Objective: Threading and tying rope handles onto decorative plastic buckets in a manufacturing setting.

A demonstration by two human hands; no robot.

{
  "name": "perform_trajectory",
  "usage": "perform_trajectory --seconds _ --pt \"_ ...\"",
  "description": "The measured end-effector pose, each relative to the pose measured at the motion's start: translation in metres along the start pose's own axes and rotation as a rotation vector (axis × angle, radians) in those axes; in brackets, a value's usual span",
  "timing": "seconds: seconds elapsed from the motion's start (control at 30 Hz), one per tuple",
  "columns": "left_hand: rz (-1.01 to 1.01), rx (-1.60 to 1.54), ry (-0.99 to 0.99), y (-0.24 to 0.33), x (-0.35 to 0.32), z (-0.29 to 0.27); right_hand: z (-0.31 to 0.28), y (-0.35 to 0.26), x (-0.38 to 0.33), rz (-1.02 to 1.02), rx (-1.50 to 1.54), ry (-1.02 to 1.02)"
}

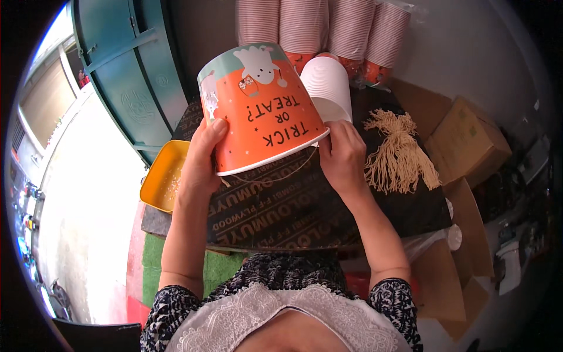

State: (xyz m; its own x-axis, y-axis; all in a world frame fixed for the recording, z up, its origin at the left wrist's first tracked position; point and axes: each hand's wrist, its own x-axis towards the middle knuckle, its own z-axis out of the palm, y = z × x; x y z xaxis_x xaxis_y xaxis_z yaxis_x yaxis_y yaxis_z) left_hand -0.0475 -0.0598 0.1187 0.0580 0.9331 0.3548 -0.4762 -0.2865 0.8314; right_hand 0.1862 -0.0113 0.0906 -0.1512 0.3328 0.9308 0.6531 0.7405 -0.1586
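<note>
The person wears a black-and-white patterned top (290,268) with 2 short sleeves (174,308). Over it spreads a broad white lace collar (249,306) with a scalloped edge.

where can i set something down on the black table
The black tabletop shows bare between the left forearm and right forearm, nearer the person than the orange bucket. A smaller patch lies between the right forearm, the string bundle and the front edge. Crowded: the back, with stacked containers, and the left, with the yellow tray.
</note>
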Motion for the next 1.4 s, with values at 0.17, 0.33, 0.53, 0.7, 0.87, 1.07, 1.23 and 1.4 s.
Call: perform_trajectory --seconds 0.17,0.33,0.53,0.7,0.87,1.07,1.23,1.4 --pt "-0.032 -0.032 0.047 0.004 0.003 -0.005 -0.005 0.005 -0.002 -0.106 -0.026 -0.099" --pt "-0.019 0.047 -0.015 0.0 0.006 -0.011 -0.006 0.01 -0.005 -0.159 -0.069 -0.146" --pt "0.001 -0.089 0.042 -0.014 0.014 -0.008 -0.015 -0.024 -0.005 0.164 -0.004 -0.053" --pt "0.114 0.009 0.053 -0.022 0.019 0.008 -0.004 -0.061 -0.02 -0.057 0.26 -0.038" --pt "0.144 0.021 -0.044 -0.025 0.016 0.02 0.008 -0.082 -0.02 0.019 0.444 -0.059" --pt "0.134 0.089 -0.041 -0.026 0.009 0.034 0.024 -0.087 -0.021 0.057 0.424 -0.048" --pt "0.197 0.111 0.015 -0.033 0.005 0.03 0.037 -0.09 -0.023 0.055 0.49 0.041" --pt "0.301 0.147 0.153 -0.038 0.005 0.037 0.039 -0.092 -0.023 0.069 0.438 0.119"
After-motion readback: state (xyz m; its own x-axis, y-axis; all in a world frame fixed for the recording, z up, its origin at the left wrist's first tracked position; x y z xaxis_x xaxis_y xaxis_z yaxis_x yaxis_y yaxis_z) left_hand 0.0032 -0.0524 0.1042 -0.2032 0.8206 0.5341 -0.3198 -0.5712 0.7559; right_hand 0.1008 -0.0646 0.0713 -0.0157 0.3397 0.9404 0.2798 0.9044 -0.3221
